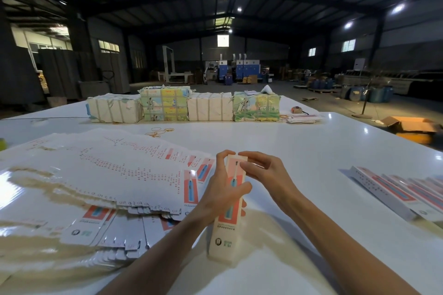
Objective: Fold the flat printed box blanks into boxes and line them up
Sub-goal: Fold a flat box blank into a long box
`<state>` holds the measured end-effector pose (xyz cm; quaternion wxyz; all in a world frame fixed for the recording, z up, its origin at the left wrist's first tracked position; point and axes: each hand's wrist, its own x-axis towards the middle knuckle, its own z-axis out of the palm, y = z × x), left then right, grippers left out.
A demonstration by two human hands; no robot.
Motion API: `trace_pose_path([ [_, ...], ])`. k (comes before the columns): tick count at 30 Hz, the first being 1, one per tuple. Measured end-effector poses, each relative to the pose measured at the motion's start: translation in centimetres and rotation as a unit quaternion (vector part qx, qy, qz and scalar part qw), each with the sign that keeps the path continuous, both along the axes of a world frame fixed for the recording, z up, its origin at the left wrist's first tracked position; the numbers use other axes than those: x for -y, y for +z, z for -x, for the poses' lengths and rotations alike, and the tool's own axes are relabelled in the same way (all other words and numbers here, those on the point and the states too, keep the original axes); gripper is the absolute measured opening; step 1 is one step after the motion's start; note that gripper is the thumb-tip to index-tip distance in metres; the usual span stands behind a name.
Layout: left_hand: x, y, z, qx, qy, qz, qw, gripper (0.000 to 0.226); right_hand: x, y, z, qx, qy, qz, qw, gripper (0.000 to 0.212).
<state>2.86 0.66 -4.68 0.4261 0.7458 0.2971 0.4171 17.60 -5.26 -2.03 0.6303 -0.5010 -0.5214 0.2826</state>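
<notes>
A long narrow printed box [225, 227], white with a red panel and a blue toothbrush picture, is held above the white table [299, 151] in front of me. My left hand [219, 189] grips its middle, thumb across the front. My right hand [261, 170] pinches the flap at its far end with fingertips. A wide fanned pile of flat box blanks [107, 175] covers the table to the left. A row of folded boxes [395, 191] lies side by side at the right edge.
Four wrapped bundles [184, 106] stand in a row at the table's far side, with loose rubber bands [159, 132] in front of them and a few blanks [303, 118] to their right. An open cardboard carton [412, 127] sits on the floor at the right.
</notes>
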Motion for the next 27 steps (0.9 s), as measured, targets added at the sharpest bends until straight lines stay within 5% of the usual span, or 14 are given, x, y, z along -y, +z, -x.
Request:
trace_pose_path([
  [10, -0.2, -0.3, -0.7, 0.013, -0.009, 0.062, 0.998, 0.070, -0.4, -0.6, -0.3, 0.017, -0.015, 0.011, 1.000, 0.016],
  [18, -1.7, 0.3, -0.5, 0.134, 0.082, 0.227, 0.961, 0.079, -0.8, -1.4, 1.1, 0.161, -0.075, 0.051, 0.983, 0.051],
  [23, -2.6, 0.3, 0.0, 0.281, 0.081, 0.341, 0.893, 0.059, -0.1, -0.9, 2.7, 0.422, -0.025, 0.100, 0.901, 0.078],
  [27, -2.1, 0.9, 0.1, 0.323, -0.018, 0.385, 0.864, 0.025, 0.2, -1.5, 4.4, 0.568, -0.102, 0.080, 0.813, 0.057],
])
